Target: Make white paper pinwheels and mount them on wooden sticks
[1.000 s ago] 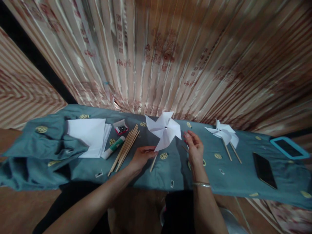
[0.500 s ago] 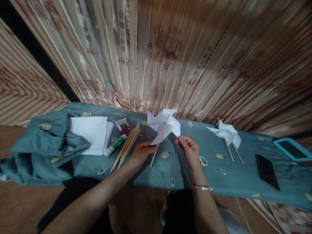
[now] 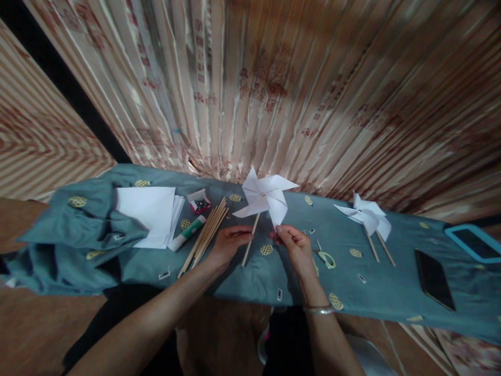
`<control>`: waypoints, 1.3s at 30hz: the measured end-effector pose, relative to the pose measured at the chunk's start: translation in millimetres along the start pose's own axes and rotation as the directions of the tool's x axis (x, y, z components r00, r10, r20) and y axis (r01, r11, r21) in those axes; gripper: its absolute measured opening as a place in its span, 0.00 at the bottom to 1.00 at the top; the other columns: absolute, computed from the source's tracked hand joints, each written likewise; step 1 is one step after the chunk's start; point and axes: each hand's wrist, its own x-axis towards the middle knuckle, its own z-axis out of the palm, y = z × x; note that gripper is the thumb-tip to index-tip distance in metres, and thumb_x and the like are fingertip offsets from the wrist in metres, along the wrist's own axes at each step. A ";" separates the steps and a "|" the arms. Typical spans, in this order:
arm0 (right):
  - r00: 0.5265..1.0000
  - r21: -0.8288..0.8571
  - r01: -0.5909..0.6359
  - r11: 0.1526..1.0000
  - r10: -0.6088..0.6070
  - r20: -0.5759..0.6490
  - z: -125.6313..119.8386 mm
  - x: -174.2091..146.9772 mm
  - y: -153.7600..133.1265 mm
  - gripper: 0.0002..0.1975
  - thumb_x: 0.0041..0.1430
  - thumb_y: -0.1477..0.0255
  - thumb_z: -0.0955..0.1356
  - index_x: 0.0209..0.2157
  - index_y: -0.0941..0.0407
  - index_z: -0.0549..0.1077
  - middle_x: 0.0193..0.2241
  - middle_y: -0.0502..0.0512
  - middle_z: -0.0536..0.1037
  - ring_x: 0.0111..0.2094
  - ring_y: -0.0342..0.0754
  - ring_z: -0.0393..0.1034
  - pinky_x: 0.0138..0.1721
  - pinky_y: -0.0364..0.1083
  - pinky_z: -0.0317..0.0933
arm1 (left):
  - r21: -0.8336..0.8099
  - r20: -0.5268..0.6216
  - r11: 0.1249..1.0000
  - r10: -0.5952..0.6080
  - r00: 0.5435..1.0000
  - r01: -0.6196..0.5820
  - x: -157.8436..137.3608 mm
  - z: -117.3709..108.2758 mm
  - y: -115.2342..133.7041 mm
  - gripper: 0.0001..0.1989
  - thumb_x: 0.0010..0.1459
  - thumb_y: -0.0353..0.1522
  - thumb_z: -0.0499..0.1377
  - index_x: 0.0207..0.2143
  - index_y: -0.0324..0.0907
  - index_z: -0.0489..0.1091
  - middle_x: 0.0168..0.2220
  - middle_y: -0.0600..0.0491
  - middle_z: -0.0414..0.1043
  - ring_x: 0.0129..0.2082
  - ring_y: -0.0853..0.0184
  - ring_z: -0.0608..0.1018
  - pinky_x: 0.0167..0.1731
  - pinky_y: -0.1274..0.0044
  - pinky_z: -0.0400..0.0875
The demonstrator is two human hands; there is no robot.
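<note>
A white paper pinwheel (image 3: 270, 194) on a thin wooden stick is held up over the cloth, with a pin at its centre. My left hand (image 3: 231, 241) is closed round the stick below the blades. At the tip of the lowest blade, my right hand (image 3: 294, 244) has its thumb and fingers pinched together on the paper. Scissors (image 3: 327, 259) with pale green handles lie beside my right wrist, partly hidden by it. Left of my left hand is a bundle of wooden sticks (image 3: 205, 235).
A glue stick (image 3: 188, 233), an open box of pins (image 3: 199, 202) and a stack of white paper (image 3: 146, 214) lie to the left. On the right are more pinwheels (image 3: 368, 215), a black phone (image 3: 434, 279) and a blue-framed tablet (image 3: 475, 243). A curtain (image 3: 266, 94) hangs behind.
The pinwheel's blades have turned on the stick. My right hand has moved slightly left and down with a blade tip, showing more of the scissors. My left hand stays on the stick.
</note>
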 end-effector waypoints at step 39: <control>0.999 -0.041 -0.009 0.999 0.011 0.048 -6.1 4.2 5.2 0.18 0.45 0.54 0.74 0.31 0.53 0.82 0.24 0.53 0.82 0.26 0.47 0.74 0.30 0.45 0.64 | 0.083 0.000 0.995 0.054 0.999 -0.054 -0.9 -0.1 -1.0 0.15 0.30 0.34 0.73 0.25 0.40 0.80 0.25 0.52 0.78 0.28 0.67 0.76 0.35 0.74 0.70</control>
